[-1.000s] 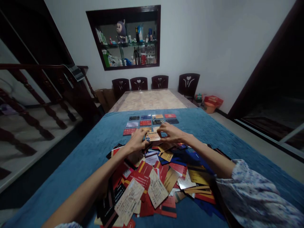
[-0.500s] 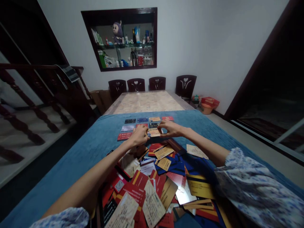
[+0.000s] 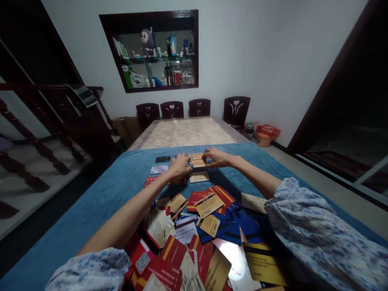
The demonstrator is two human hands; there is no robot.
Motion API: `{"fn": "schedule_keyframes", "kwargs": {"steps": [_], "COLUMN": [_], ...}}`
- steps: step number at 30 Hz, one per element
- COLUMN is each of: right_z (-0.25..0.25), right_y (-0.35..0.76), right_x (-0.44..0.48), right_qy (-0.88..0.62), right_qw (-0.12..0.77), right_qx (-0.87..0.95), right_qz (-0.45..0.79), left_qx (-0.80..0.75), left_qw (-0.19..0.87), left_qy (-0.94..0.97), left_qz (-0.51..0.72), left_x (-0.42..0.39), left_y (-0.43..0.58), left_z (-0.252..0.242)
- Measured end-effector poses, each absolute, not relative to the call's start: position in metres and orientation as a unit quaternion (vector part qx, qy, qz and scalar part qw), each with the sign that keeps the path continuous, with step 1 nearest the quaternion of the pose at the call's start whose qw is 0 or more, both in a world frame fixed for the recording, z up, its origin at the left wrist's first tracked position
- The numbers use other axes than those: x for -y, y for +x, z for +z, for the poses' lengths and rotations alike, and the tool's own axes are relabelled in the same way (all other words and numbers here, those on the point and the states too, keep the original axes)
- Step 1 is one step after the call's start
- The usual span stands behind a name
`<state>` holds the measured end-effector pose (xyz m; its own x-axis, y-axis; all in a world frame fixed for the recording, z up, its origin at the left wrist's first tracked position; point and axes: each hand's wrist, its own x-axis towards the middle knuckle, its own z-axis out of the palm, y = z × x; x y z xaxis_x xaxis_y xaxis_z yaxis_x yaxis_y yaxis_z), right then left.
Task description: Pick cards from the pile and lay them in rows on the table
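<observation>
Between my two hands is a yellow card [image 3: 197,161], held by its left and right edges over the upper rows of laid-out cards. My left hand [image 3: 181,165] is closed at its left edge, hiding some cards beneath. At the right edge my right hand [image 3: 217,157] pinches it with thumb and fingers. Just below lies a pale card [image 3: 199,177]. To the left are a black card [image 3: 163,159], a silvery card [image 3: 159,169] and a red card [image 3: 150,182]. Nearer to me spreads a loose heap of red, blue and gold cards [image 3: 209,204].
A blue cloth [image 3: 100,202] covers the near part of the stone-topped table [image 3: 188,131]. Several dark chairs [image 3: 200,108] stand at the far end. A wall niche [image 3: 157,87] holds a plush toy and bottles. Stair railings [image 3: 33,161] run along the left.
Both hands have moved away from me with the yellow card, from the lower row to the upper rows. A pale card now shows where they were. The view has tilted slightly.
</observation>
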<state>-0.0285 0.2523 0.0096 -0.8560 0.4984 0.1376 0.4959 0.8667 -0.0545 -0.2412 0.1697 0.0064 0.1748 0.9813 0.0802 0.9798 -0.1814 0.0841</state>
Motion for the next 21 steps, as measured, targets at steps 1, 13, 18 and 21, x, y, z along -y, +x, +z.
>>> {"fn": "schedule_keyframes", "kwargs": {"steps": [1, 13, 18, 21], "right_z": [0.010, 0.008, 0.001, -0.004], "right_y": [-0.029, -0.042, -0.048, -0.050], "right_x": [-0.257, -0.299, -0.316, -0.324], "right_qy": [-0.261, -0.302, -0.310, -0.315], "right_qw": [0.072, 0.030, 0.024, 0.015], "right_qx": [0.963, 0.953, 0.950, 0.948], "right_qz": [0.008, -0.014, -0.034, -0.039], "left_qx": [-0.641, -0.658, -0.667, -0.667], "left_qw": [0.006, 0.015, 0.011, 0.011], "left_qy": [0.766, 0.751, 0.744, 0.744], "left_qz": [0.057, 0.048, 0.039, 0.037], "left_x": [-0.175, -0.218, -0.232, -0.238], "left_y": [-0.241, -0.237, -0.238, -0.239], "left_z": [0.006, 0.003, 0.000, -0.004]}}
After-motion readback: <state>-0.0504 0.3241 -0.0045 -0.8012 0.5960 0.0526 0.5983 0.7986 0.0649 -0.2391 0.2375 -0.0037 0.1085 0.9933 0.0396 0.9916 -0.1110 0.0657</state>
